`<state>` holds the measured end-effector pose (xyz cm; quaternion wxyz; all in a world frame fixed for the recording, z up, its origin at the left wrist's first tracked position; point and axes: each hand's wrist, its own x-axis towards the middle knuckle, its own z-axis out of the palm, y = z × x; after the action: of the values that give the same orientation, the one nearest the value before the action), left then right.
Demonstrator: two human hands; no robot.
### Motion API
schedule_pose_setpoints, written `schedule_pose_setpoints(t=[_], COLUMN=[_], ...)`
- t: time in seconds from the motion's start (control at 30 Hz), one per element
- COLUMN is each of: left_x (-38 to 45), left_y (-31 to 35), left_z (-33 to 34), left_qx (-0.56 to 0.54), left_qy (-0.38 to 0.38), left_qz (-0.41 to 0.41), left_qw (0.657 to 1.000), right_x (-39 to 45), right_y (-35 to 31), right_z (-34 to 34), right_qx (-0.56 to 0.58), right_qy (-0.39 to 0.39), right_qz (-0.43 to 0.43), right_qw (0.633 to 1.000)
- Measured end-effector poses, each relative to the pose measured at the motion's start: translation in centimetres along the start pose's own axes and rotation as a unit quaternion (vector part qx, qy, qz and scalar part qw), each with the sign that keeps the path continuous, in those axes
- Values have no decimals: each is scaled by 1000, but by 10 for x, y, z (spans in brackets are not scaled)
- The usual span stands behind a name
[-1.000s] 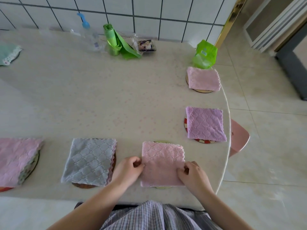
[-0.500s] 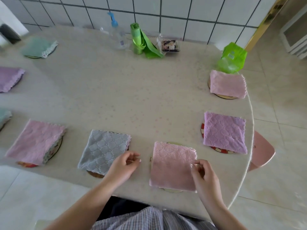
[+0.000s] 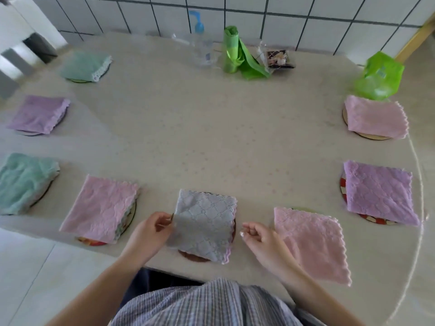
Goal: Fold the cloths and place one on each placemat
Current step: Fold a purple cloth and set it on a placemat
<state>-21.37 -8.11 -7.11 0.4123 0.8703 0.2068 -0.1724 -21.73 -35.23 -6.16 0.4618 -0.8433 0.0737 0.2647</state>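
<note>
Left hand (image 3: 150,231) seemingly pinches quilted, scalloped grey cloth (image 3: 204,224)

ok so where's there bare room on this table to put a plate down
The wide middle of the table is bare, ringed by the folded cloths. The near edge is crowded: pink cloth, grey cloth at the left hand, right hand, another pink cloth. The far side holds a bottle and green bags.
</note>
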Motion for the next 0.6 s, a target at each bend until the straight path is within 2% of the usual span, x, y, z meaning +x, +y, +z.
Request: schedule_pose_setpoints(t=[0.1, 0.2, 0.33, 0.43, 0.6], left_x=[18, 36, 51, 59, 68], left_y=[-6, -3, 7, 9, 11], left_z=[-12, -20, -24, -23, -27], left_qx=[98, 130, 186, 219, 202], left_qy=[-106, -152, -193, -214, -270], left_qz=[37, 61, 114, 115, 103], left_qw=[989, 978, 957, 945, 936], right_x=[11, 16, 17, 17, 18], right_y=[-10, -13, -16, -21, -27], right_z=[22, 35, 49, 55, 57], right_qx=[28, 33, -8, -92, -97], right_qy=[76, 140, 158, 155, 154], right_qz=[59, 89, 101, 104, 112], right_qw=[995, 986, 982, 978, 977])
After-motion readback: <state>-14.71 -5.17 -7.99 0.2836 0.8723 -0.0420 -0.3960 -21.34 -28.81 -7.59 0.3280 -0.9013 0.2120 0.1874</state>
